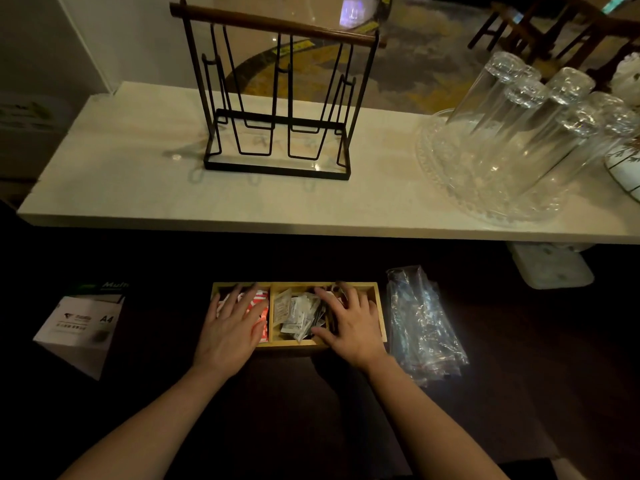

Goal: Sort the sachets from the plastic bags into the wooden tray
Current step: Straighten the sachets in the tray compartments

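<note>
A wooden tray (298, 285) with three compartments sits on a dark surface below a white counter. My left hand (232, 327) lies flat, fingers spread, over the left compartment, covering red and white sachets (262, 315). The middle compartment holds a loose heap of pale sachets (294, 313). My right hand (351, 323) rests spread over the right compartment, and its contents are mostly hidden. A stack of clear, flattened plastic bags (420, 323) lies just right of the tray. Neither hand visibly grips anything.
A box of A4 paper (81, 329) stands to the left. On the white counter (138, 188) stand a black wire rack with a wooden bar (277, 98) and a glass tray of upturned glasses (512, 140). A white container (550, 265) sits under the counter's right end.
</note>
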